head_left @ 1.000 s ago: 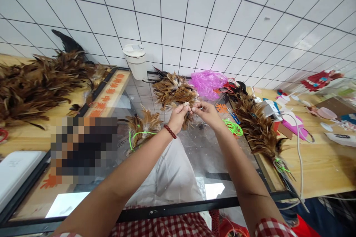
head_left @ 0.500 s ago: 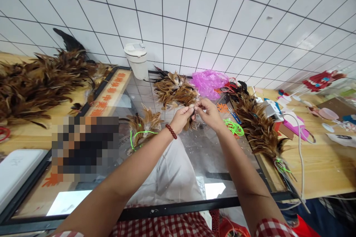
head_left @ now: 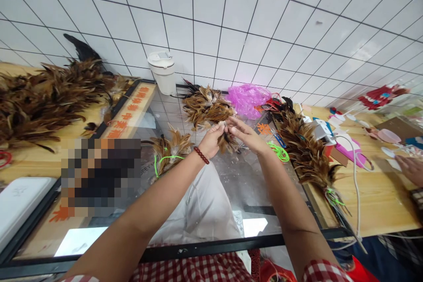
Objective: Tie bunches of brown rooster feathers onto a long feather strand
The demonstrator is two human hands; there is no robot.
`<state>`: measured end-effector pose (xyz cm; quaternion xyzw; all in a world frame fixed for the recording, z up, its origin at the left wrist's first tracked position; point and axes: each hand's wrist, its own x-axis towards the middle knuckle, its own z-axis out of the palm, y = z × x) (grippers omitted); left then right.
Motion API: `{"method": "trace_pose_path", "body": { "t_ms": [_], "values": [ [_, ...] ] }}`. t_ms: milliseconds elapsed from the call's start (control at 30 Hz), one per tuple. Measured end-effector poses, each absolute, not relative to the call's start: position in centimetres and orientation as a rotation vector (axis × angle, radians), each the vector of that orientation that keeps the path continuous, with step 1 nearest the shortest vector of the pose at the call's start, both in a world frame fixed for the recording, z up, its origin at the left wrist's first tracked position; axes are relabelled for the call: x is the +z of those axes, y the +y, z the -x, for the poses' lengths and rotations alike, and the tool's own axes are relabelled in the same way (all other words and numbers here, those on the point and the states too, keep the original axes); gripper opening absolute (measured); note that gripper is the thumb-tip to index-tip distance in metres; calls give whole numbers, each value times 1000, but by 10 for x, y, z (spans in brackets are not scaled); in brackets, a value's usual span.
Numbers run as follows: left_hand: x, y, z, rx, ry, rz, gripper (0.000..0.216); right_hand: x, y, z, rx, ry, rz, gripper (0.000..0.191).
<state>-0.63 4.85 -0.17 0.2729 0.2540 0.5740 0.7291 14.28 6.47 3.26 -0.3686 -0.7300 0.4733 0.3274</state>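
**Two hands on a feather bundle**

The left hand [head_left: 211,140] pinches a small feather bundle [head_left: 227,142]. The right hand [head_left: 247,135], fingers nearly straight, nips its top. The bundle hangs just above the glass table [head_left: 231,194]. A feather pile [head_left: 205,106] lies farther back and a green cord [head_left: 278,151] lies to the right.

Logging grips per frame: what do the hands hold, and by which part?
A small bunch of brown feathers, pinched at its upper quill end by the left hand; the right hand touches that same end; tips hang down.
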Motion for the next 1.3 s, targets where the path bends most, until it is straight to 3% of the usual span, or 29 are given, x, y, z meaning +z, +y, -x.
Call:
{"method": "trace_pose_path", "body": {
  "t_ms": [133,267,467,633,733,1000,1300],
  "values": [
    [0,55,14,1392,566,-571,28,23,66,-137,1162,-2008,952,57],
    [3,57,17,1403,618,-622,30,14,70,-138,1080,-2108,1090,25],
    [7,48,11,1289,546,-689,34,24,80,-161,622,-1943,1433,21],
    [4,42,9,1025,492,-762,35,40,69,-156,1253,-1897,1004,43],
    [3,41,13,907,417,-769,37,42,63,-152,1458,-1856,837,47],
    [9,41,19,795,352,-769,39,30,65,-142,1516,-1564,786,32],
    [6,38,14,689,344,-795,34,25,66,-143,1624,-1438,765,34]
  ]
}}
